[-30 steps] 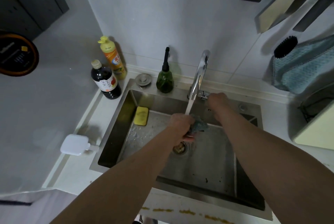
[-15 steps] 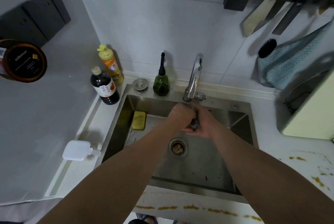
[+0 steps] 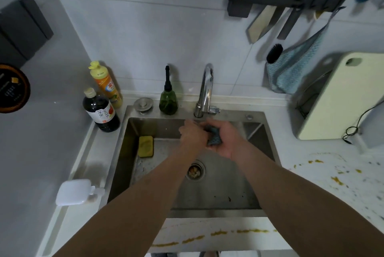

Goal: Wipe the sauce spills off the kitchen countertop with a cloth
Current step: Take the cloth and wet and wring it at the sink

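Observation:
Over the steel sink both of my hands squeeze a small blue-grey cloth bunched into a wad. My left hand closes on its left end. My right hand cups it from the right and below. The pair sits just under the chrome tap, from which no water runs. Yellow-brown sauce spills dot the white countertop right of the sink. A dashed line of sauce runs along the counter's front strip.
A yellow sponge lies in the sink's left corner. A dark sauce bottle, an orange detergent bottle and a green dispenser stand behind the sink. A cream cutting board leans at right. Knives and a blue towel hang above.
The water stream has stopped. My right hand left the tap handle and joined my left on the cloth. The view has tilted, bringing the right countertop's spills into sight.

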Demonstrator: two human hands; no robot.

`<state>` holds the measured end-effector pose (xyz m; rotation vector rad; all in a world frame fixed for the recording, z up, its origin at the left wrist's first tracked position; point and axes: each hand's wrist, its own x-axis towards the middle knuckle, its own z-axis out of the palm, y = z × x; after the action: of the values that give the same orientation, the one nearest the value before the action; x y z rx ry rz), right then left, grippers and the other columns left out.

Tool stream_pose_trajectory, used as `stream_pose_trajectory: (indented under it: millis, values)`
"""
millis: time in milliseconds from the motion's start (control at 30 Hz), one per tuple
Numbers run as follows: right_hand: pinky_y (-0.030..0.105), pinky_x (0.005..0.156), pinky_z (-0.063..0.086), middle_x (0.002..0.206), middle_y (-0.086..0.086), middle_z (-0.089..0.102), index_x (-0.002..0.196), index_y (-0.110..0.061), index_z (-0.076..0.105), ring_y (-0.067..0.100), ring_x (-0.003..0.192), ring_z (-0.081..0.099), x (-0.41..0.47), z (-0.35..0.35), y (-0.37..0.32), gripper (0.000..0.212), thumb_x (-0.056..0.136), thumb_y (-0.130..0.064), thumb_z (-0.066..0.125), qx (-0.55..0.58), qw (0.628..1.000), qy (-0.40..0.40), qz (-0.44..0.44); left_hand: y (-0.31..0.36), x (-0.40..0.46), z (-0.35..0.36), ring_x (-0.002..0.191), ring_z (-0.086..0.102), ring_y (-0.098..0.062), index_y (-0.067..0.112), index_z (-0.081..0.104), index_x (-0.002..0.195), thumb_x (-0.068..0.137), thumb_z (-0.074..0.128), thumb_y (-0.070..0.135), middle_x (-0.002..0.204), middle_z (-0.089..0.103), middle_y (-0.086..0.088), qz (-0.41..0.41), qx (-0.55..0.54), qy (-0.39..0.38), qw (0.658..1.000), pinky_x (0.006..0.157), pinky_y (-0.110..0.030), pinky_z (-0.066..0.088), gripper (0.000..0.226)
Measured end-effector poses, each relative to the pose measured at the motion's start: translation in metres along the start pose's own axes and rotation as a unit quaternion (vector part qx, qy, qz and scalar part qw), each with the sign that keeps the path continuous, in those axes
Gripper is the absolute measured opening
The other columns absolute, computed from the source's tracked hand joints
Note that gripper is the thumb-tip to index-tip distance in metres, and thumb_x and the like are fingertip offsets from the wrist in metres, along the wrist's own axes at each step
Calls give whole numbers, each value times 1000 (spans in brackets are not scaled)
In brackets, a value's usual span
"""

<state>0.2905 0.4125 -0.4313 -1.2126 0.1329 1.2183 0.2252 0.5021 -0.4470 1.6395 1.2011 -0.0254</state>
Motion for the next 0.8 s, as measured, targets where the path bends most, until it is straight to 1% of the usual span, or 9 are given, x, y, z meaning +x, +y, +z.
stream_pose_trajectory:
  millis: [100, 200, 300, 400, 467, 567, 667, 733, 800]
  values:
    - [33, 59, 55, 83, 9, 66, 90, -10, 68, 21, 71, 63, -4, -6, -6, 12, 96, -5, 59, -59, 996, 53, -48, 10, -13, 7, 117, 59, -38, 5, 39, 136, 84, 80, 35, 131, 47, -16, -5, 26, 2, 1000, 83, -34, 46, 73]
    - [34, 65, 51, 82, 8, 67, 88, -12, 69, 22, 80, 62, -9, -16, -12, 22, 93, 7, 58, -146, 982, 85, -83, 11, -30, 24, 106, 69, -35, 1, 57, 114, 87, 72, 25, 112, 66, -17, 56, 0, -52, 997, 84, -39, 58, 39]
    - [45, 82, 58, 91, 15, 73, 90, -6, 73, 32, 90, 69, -11, -31, -16, 18, 87, 9, 63, -217, 961, 132, -109, 12, -45, 34, 90, 74, -25, 11, 65, 116, 91, 63, 16, 99, 73, -10, 126, -8, -107, 986, 71, -31, 55, 25]
    - [44, 59, 55, 92, 17, 76, 86, -8, 76, 32, 71, 68, -16, -46, -20, 12, 82, 1, 71, -282, 928, 205, -131, 22, -55, 31, 61, 65, -14, 19, 68, 106, 95, 57, 7, 83, 71, -6, 99, -61, -234, 965, 56, -26, 50, 19]
    - [33, 50, 49, 87, 13, 71, 90, -7, 71, 18, 58, 60, -22, -52, -22, 10, 93, -4, 62, -290, 919, 232, -132, 31, -59, 27, 73, 66, -20, 16, 67, 107, 100, 56, 12, 89, 72, -6, 55, -55, -248, 966, 70, -36, 57, 14]
    - [32, 58, 50, 85, 4, 61, 110, -6, 64, 15, 65, 56, -26, -53, -25, 21, 99, -20, 52, -324, 894, 287, -113, 39, -55, 24, 86, 74, -26, 9, 65, 113, 103, 59, 16, 104, 74, -9, 43, -72, -199, 976, 83, -49, 63, 14]
    - [37, 73, 53, 112, 17, 68, 129, -1, 54, 28, 91, 67, -21, -43, -25, 32, 100, -15, 55, -484, 805, 330, -94, 40, -51, 23, 91, 72, -25, 8, 66, 115, 103, 59, 35, 117, 72, -14, 25, -89, -209, 974, 84, -48, 63, 30]
    - [40, 79, 54, 113, 19, 70, 122, -5, 57, 34, 99, 69, -8, -46, -27, 25, 102, -13, 45, -537, 756, 356, -114, 41, -53, 21, 98, 72, -27, 11, 68, 117, 101, 55, 48, 114, 73, -13, 6, -118, -232, 965, 85, -48, 62, 43]
    - [42, 76, 59, 97, 13, 75, 100, -12, 68, 29, 83, 72, -6, -37, -22, 38, 101, -35, 38, -517, 777, 344, -106, 42, -55, 22, 100, 73, -29, 18, 69, 114, 97, 53, 64, 109, 75, -11, 8, -141, -272, 952, 85, -50, 60, 51]
